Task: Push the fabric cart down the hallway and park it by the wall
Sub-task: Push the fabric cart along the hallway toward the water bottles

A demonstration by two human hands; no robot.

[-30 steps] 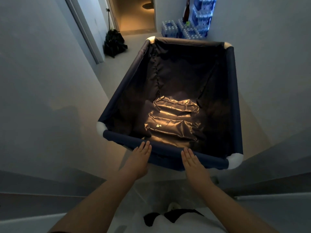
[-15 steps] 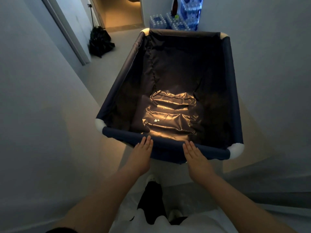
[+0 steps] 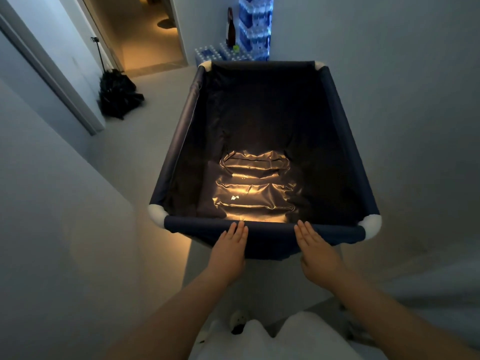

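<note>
The fabric cart (image 3: pixel 270 228) is a deep navy cloth bin on a tube frame with white corner joints, filling the middle of the head view. Its shiny wrinkled bottom is lit amber and holds nothing. My left hand (image 3: pixel 230 249) lies flat against the near rail, left of centre, fingers straight and together. My right hand (image 3: pixel 315 252) presses the same rail right of centre, also flat, not wrapped around it. The cart's right side runs close along the right wall (image 3: pixel 405 105).
A black bag (image 3: pixel 118 96) with a thin pole leans by the left wall, past a door frame (image 3: pixel 52 74). Stacked packs of water bottles (image 3: pixel 255 29) and a dark bottle (image 3: pixel 230 31) stand just beyond the cart's far end. A lit doorway (image 3: pixel 153 35) opens ahead.
The cart has rolled forward down the hallway; the black bag and bottle packs are nearer. Both hands stay flat on the near rail.
</note>
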